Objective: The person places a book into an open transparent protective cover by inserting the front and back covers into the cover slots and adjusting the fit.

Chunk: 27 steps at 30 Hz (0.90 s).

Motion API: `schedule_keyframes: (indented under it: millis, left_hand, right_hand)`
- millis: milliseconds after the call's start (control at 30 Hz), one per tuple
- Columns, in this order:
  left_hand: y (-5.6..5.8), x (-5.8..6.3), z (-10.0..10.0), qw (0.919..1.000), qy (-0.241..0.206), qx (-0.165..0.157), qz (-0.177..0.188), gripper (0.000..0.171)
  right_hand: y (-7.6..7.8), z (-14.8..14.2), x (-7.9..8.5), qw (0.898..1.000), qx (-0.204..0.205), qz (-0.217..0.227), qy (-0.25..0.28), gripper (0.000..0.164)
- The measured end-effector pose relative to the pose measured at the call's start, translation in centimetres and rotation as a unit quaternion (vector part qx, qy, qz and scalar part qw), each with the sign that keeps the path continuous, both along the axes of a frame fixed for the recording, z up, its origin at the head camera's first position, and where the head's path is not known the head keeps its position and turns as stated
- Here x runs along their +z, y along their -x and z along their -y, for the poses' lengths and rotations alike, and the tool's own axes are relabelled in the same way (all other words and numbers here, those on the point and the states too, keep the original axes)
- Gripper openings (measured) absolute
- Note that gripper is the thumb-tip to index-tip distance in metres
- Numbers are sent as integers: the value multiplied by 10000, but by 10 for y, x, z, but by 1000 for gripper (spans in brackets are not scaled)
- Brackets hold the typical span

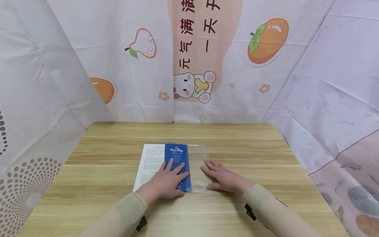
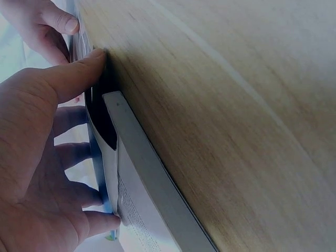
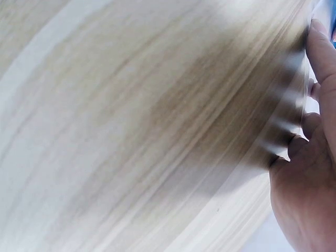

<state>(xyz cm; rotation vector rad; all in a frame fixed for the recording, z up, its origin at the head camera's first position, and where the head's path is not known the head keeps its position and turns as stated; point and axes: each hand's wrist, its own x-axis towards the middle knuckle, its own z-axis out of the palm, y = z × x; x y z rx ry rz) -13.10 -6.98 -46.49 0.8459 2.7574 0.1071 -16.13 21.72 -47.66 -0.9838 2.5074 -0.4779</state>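
Note:
An open book lies on the table, its printed white page [image 1: 151,161] on the left and a blue cover flap [image 1: 180,154] on the right. Beyond the flap, a clear plastic sheet [image 1: 197,168] extends over the wood. My left hand [image 1: 168,181] rests on the blue flap with its fingers spread. In the left wrist view the thick edge of the book [image 2: 142,163] shows beside that hand, the flap bowed up from it. My right hand [image 1: 223,177] touches the plastic sheet with extended fingers; in the right wrist view its fingertips [image 3: 296,144] are at the sheet.
The wooden table [image 1: 103,158] has its far edge against a printed curtain [image 1: 142,75]. More hanging cloth [image 1: 331,85] closes in the right side, and another cloth [image 1: 35,82] the left.

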Motion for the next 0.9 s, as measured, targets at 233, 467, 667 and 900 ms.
schedule_keyframes:
  millis: [233,467,667,900]
  left_hand:
    - [1,3,0,9999,35,-47,86,74]
    - [4,5,0,9997,-153,2,184,66]
    - [8,0,3,9952,-749,410,-482,39]
    - [8,-7,7,9799,-1416,1216,-705,51]
  right_hand:
    - [2,-1,3,10000,17,55,43,78]
    - [2,-2,6,9999,35,86,53,77]
    - [2,-1,6,10000,46,57,36,77]
    - [-1,0,6,10000,43,33,47,78]
